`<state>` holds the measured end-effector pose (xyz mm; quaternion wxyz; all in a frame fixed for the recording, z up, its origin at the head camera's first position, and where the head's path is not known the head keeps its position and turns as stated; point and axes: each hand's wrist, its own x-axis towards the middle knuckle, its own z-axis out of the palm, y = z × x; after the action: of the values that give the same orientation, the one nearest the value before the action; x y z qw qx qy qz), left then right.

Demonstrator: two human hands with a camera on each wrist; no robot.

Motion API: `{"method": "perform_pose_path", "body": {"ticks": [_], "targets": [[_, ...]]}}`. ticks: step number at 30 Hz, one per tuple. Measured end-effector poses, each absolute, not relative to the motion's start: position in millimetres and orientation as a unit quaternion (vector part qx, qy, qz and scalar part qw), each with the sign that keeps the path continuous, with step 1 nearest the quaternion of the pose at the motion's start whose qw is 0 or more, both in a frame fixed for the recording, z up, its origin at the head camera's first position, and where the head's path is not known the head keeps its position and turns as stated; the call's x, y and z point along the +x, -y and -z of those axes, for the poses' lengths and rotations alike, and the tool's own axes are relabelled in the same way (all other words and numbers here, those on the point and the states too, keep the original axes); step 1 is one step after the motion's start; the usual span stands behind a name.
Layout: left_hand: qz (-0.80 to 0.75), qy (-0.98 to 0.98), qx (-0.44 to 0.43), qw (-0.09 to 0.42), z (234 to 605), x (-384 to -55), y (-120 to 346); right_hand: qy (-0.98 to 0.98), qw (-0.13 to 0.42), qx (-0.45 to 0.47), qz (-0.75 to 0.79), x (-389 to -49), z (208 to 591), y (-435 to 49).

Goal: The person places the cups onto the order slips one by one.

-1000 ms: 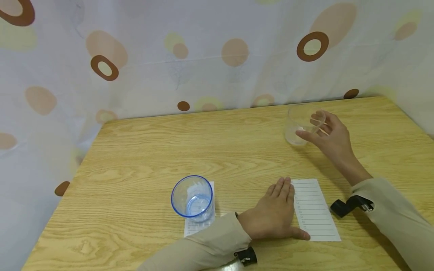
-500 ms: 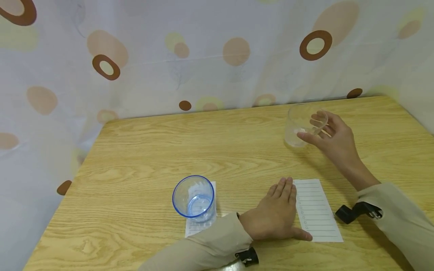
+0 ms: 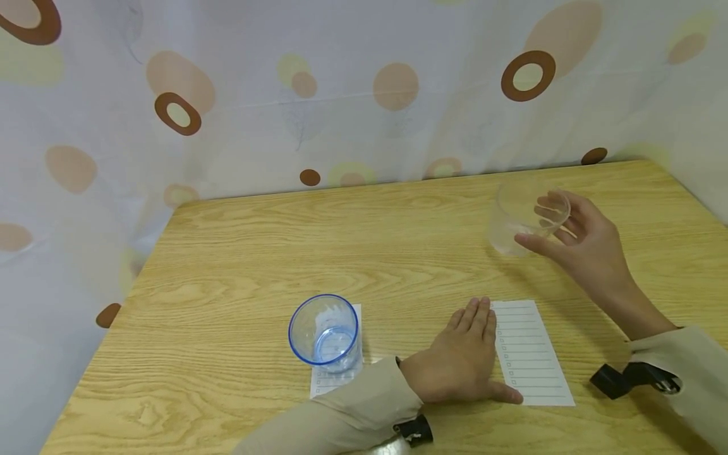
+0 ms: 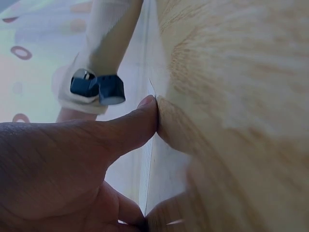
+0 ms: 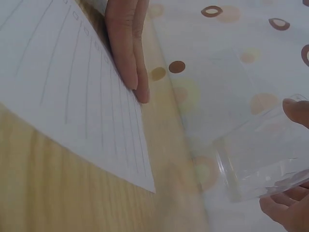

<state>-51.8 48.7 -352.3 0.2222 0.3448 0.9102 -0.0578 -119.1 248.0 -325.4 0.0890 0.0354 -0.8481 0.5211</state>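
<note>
My right hand (image 3: 591,246) grips a clear, colourless cup (image 3: 506,234) by its near right side, thumb in front and fingers behind. The cup is tilted; in the right wrist view its base is apart from the table. My left hand (image 3: 461,366) lies flat with straight fingers on the left edge of a lined checklist sheet (image 3: 537,354), the thumb on the sheet's lower corner. In the left wrist view the thumb and fingers press down along the paper's edge. The part of the sheet under the left hand is hidden.
A clear cup with a blue rim (image 3: 324,363) stands upright on a second lined sheet (image 3: 320,387) left of my left forearm. The wooden table (image 3: 227,265) ends at a patterned curtain (image 3: 341,95) behind. Each wrist carries a black camera mount (image 3: 611,381).
My right hand has moved right and a little nearer to me, carrying the clear cup with it. The left hand and the blue-rimmed cup stay in place.
</note>
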Motion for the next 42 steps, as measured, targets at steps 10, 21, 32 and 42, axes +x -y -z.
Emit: {"method": "perform_pose_path", "body": {"ticks": [10,21,32,42], "targets": [[0.052,-0.910,0.346,0.222,350,-51,-48,0.847,0.086,0.066,-0.520,-87,325,-255],[0.038,-0.913,0.340,0.220,349,-51,-47,0.839,0.099,0.098,-0.526,-60,327,-258],[0.034,-0.914,0.338,0.223,349,-50,-47,0.848,0.074,0.122,-0.510,-33,338,-259],[0.040,-0.913,0.342,0.218,350,-51,-47,0.842,0.055,0.130,-0.520,-10,351,-257]]}}
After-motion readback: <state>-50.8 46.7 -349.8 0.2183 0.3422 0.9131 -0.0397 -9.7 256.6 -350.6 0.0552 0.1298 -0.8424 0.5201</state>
